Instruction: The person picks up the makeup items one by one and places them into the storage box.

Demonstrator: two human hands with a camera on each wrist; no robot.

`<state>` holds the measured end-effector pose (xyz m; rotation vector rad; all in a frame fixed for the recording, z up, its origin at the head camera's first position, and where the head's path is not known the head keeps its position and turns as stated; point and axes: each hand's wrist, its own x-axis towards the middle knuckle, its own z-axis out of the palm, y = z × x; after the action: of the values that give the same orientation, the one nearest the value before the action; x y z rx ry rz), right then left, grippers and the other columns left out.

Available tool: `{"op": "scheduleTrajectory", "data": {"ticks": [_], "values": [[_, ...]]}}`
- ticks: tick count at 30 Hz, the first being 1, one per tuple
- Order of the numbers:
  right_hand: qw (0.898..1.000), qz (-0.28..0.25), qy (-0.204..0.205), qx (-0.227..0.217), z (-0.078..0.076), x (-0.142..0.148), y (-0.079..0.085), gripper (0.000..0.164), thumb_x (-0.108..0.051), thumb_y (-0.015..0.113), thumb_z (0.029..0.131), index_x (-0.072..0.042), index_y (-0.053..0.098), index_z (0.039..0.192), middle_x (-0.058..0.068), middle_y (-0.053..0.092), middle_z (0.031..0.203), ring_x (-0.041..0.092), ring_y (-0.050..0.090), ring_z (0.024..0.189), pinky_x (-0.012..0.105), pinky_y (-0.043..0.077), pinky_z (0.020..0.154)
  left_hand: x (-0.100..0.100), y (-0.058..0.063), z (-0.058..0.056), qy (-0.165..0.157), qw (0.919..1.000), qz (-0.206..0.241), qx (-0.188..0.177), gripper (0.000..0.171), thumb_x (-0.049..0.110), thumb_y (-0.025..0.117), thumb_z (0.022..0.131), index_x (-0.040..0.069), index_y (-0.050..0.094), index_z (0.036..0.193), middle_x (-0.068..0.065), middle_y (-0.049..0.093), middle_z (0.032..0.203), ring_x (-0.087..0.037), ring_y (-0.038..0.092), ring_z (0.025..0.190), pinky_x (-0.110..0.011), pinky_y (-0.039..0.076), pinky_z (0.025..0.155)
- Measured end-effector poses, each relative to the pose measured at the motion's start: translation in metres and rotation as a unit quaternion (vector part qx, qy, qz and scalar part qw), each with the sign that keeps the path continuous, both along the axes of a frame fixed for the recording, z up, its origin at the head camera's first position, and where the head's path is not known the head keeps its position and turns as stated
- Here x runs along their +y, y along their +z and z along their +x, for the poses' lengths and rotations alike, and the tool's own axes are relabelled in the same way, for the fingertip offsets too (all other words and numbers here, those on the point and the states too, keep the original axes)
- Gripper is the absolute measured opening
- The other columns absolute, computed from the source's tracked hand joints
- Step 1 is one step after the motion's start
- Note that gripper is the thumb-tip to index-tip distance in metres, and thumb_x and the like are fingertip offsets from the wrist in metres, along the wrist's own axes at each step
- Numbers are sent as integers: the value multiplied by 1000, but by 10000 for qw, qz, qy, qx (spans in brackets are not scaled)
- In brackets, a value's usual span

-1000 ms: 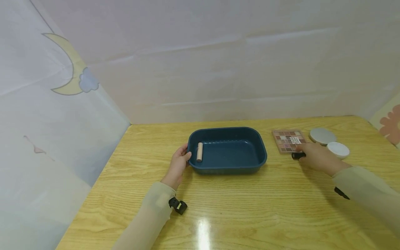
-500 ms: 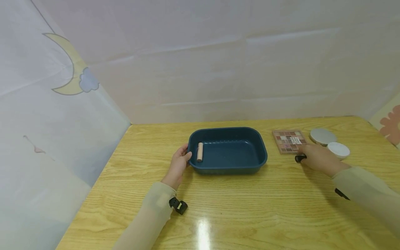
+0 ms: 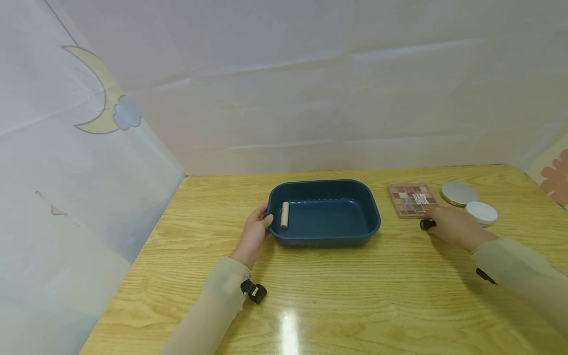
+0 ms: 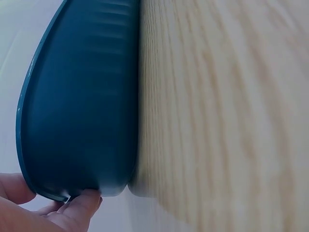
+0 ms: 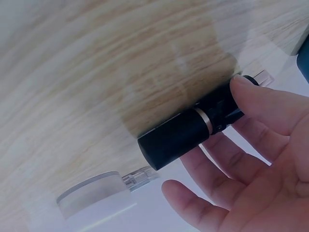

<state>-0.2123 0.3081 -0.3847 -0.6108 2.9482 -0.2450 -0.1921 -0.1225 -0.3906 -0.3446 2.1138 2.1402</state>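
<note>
My left hand point(image 3: 255, 234) grips the left rim of a dark blue rectangular tub point(image 3: 328, 242). In the left wrist view, the thumb is at the rim and the fingers point(image 4: 79, 210) touch the outer wall. Inside the tub, by its left end, lies a small beige cylinder point(image 3: 284, 215). On the right, my right hand point(image 3: 454, 227) pinches a black lipstick tube point(image 5: 176, 137) with a gold band, its thumb over one end and its fingers behind. The tube is low over the table or on it; I cannot tell which. An eyeshadow palette point(image 3: 410, 199) lies just beyond that hand.
A silver round compact point(image 3: 459, 193) and a white round jar point(image 3: 481, 212) are behind the right hand, at the back right. The wooden table point(image 3: 337, 296) runs back to a pale cloth wall point(image 3: 284, 108).
In the right hand, the lipstick tube has shifted slightly right and turned, so less of its length shows past the fingers. My left hand and the tub have stayed in place.
</note>
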Motion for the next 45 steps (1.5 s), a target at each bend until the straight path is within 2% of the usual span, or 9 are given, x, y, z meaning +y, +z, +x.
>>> {"op": "scheduleTrajectory", "data": {"ticks": [15, 21, 29, 39, 45], "values": [[9999, 105, 21, 106, 0, 3, -4, 30, -4, 76, 80, 11, 65, 103, 28, 66, 95, 43, 65, 85, 53, 52, 69, 0, 1, 2, -10, 10000, -9, 31, 48, 8, 42, 104, 4, 32, 151, -17, 40, 148, -31, 42, 130, -44, 38, 101], [9999, 127, -57, 26, 3, 5, -3, 34, -7, 75, 82, 13, 64, 108, 30, 66, 97, 42, 65, 83, 53, 52, 69, 0, 0, 1, -32, 10000, 7, 25, 48, 8, 42, 104, 3, 31, 151, -18, 39, 149, -31, 40, 132, -46, 37, 103], [10000, -40, -17, 11, 5, 6, -1, 33, -8, 74, 84, 14, 64, 105, 28, 66, 94, 40, 65, 81, 51, 52, 68, 0, 0, 2, -9, 10000, -30, 18, 48, 8, 42, 104, 3, 31, 151, -17, 39, 148, -31, 41, 131, -45, 37, 102], [9997, -64, -122, -187, 9, 5, 6, 36, -10, 71, 86, 16, 62, 110, 29, 65, 96, 39, 65, 81, 50, 52, 67, -1, 0, 3, -22, 10000, -39, 60, 48, 8, 42, 104, 3, 31, 151, -18, 40, 148, -32, 42, 130, -44, 37, 100], [9991, -119, -176, -354, 10, 4, 10, 39, -12, 68, 89, 18, 58, 112, 28, 66, 92, 30, 66, 72, 43, 52, 60, 0, 1, 2, -2, 10000, -21, 17, 48, 8, 42, 104, 3, 32, 151, -17, 40, 148, -31, 42, 130, -44, 37, 101]]}}
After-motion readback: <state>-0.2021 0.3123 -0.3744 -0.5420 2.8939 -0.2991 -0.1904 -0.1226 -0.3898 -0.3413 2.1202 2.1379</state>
